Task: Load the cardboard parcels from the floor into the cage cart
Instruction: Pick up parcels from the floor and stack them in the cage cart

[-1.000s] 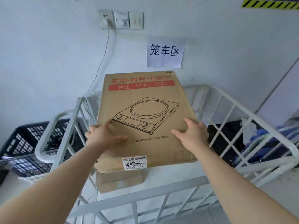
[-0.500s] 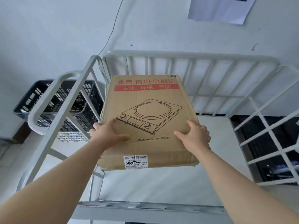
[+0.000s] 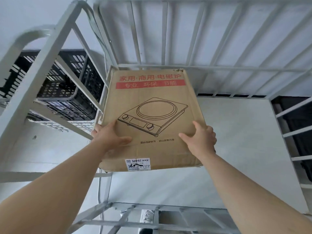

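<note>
A flat cardboard parcel (image 3: 152, 105) with a printed induction-cooker drawing, red lettering and a white label is held inside the white cage cart (image 3: 199, 38), down in its back left corner above the cart's pale floor (image 3: 236, 132). My left hand (image 3: 108, 135) grips the parcel's left edge, thumb on top. My right hand (image 3: 200, 137) grips the right edge, thumb on top and fingers wrapped round the side. Whether the parcel's underside touches the cart floor is hidden.
A black plastic crate (image 3: 67, 92) stands outside the cart's left wall. Dark items (image 3: 297, 125) lie beyond the right wall bars. The cart's front rail (image 3: 152, 210) crosses below my arms. Bare cart floor lies right of the parcel.
The parcel has gone from above the cart's rim down into the cage toward the back left corner. My view has tilted downward. Both hands kept their grip.
</note>
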Demonstrator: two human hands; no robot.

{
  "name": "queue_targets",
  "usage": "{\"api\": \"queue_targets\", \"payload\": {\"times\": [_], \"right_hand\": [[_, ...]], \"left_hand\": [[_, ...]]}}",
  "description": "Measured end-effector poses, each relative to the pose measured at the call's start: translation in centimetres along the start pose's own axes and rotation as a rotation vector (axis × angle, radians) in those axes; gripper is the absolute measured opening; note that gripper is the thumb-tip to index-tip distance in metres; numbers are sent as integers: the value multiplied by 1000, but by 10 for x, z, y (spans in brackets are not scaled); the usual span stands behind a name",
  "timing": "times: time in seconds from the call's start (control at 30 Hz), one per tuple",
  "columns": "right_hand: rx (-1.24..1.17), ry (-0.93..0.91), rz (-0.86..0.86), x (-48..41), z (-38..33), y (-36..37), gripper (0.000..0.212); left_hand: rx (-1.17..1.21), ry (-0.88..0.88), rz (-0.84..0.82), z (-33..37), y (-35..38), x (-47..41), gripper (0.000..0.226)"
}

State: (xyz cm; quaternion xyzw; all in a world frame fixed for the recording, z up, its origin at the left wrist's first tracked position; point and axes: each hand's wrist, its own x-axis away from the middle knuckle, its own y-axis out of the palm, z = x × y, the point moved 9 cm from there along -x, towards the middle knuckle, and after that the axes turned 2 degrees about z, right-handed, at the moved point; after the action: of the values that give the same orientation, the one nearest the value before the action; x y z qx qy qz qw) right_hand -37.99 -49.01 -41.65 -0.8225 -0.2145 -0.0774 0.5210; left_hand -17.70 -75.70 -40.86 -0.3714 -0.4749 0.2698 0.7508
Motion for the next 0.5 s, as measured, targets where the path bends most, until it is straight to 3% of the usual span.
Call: {"api": "queue_targets", "payload": {"times": [0.5], "right_hand": [[-4, 35, -91, -52, 8, 117, 65]], "left_hand": [[-149, -23, -83, -40, 66, -102, 107]]}}
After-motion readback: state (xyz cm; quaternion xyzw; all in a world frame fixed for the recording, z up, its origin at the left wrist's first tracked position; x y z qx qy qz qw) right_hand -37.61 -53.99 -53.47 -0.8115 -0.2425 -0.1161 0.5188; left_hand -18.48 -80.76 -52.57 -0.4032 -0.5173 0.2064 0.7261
